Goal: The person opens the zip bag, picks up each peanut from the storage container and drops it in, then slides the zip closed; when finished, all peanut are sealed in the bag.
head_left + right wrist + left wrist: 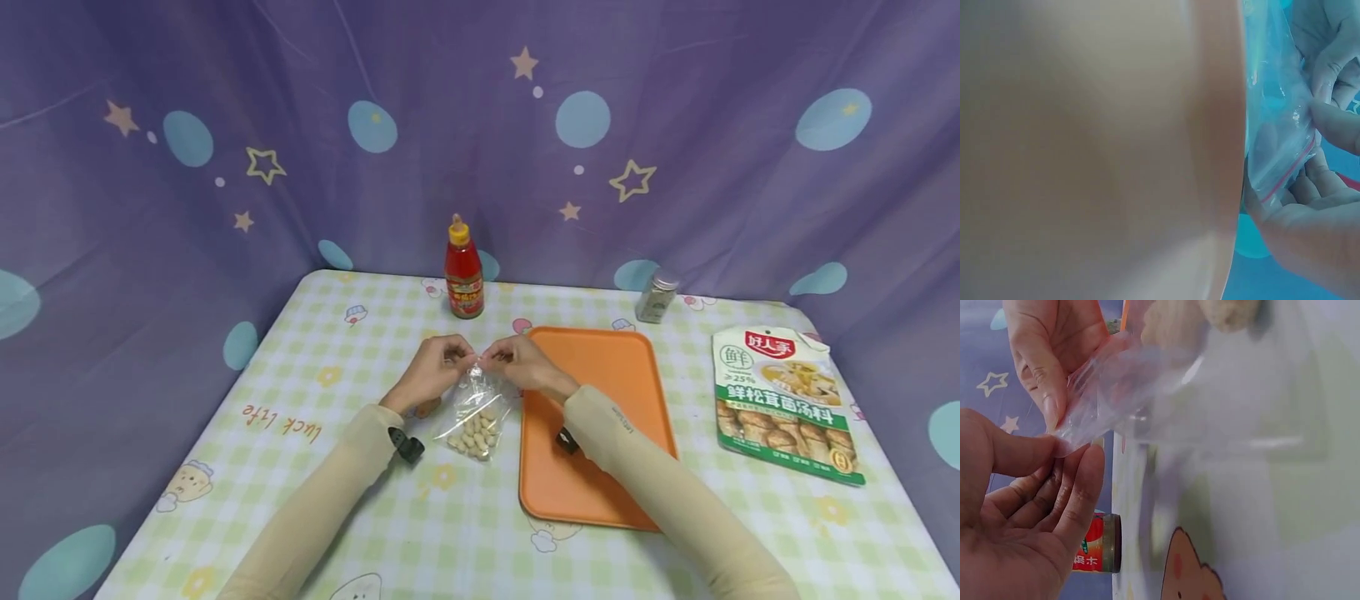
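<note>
A clear plastic zip bag [491,396] hangs between both hands in the head view, with several pale, oval, nut-like pieces [474,437] in its lower part. At its gathered top, my left hand [435,368] pinches the plastic between thumb and fingers. My right hand [522,363] pinches the same top edge from the other side, fingertips almost touching the left ones. The left wrist view shows the thumb of my left hand [1029,512] pressed on the bag's crumpled corner [1088,406]. A red line runs along the bag's mouth [1288,169] in the right wrist view.
An orange tray [592,492] lies under the right forearm. Behind the hands stands a red sauce bottle [465,279] with a yellow cap. A small spice jar [656,298] is at the back right, and a green-and-white food pouch [783,404] lies far right on the checked tablecloth [300,500].
</note>
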